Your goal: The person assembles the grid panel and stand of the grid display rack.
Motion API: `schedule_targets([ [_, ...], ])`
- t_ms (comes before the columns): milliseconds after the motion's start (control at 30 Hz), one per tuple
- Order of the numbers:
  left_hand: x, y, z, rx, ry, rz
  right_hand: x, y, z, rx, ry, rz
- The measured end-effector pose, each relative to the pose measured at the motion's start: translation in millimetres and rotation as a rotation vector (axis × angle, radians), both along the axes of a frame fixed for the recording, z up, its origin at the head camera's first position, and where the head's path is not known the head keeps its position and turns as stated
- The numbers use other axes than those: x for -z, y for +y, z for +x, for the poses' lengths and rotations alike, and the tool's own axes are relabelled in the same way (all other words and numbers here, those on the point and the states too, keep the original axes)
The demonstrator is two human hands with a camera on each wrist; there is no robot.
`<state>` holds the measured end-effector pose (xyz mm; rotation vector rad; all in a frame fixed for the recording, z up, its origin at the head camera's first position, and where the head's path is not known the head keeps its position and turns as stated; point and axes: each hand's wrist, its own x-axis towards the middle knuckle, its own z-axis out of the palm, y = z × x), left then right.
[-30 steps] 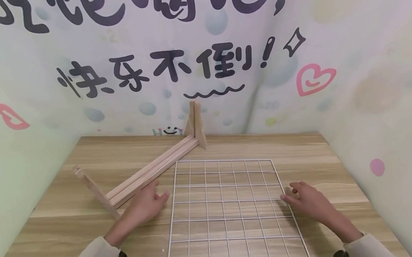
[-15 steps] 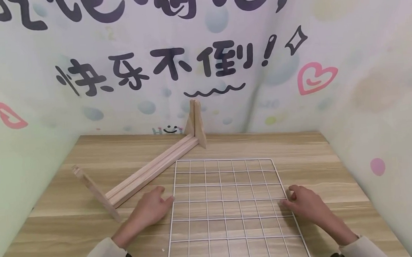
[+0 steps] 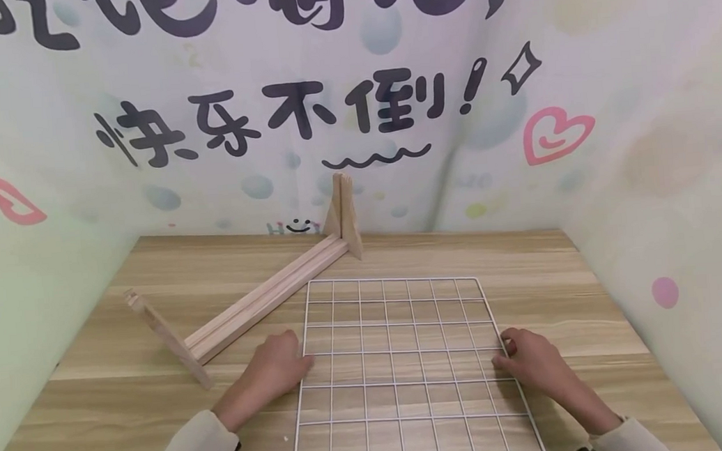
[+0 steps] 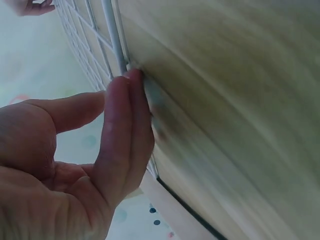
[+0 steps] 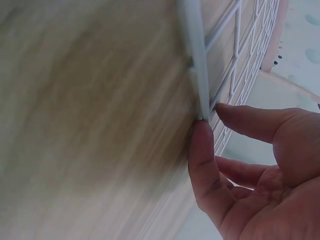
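A white wire grid panel (image 3: 391, 352) lies flat on the wood-grain table, its near end cut off by the frame. My left hand (image 3: 275, 365) pinches its left side wire, the thumb over the grid and the fingertips at the edge rod (image 4: 116, 40) in the left wrist view. Across from it, my right hand (image 3: 536, 361) pinches the right side wire between thumb and forefinger, as the right wrist view shows at the rod (image 5: 199, 65). Beyond the left hand stands a pale wooden frame (image 3: 268, 296), a long grooved bar with an upright piece at each end.
The frame sits diagonally on the table's left half, with its far upright (image 3: 349, 216) close to the back wall. Printed fabric walls (image 3: 646, 163) border the table (image 3: 527, 270) at the back and both sides. A tiny white speck lies left of the grid.
My left hand has moved right and slightly nearer me, onto the grid's left edge. My right hand has closed its fingers on the right edge. Grid and frame stay put.
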<state>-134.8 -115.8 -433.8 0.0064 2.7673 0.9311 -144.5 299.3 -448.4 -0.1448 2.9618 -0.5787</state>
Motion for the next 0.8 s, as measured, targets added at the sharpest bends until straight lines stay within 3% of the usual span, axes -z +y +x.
schedule_targets([
  [367,4.7,3.6,0.5,0.023,0.019,-0.032,2.2,-1.3,2.4,0.036,-0.025,-0.059],
  [600,9.2,0.9,1.3,-0.032,-0.037,0.052,3.9,-0.7,6.2,0.059,-0.009,-0.152],
  [800,11.3,-0.3,0.8,-0.053,-0.035,0.094,6.3,2.9,7.7,0.101,-0.030,-0.236],
])
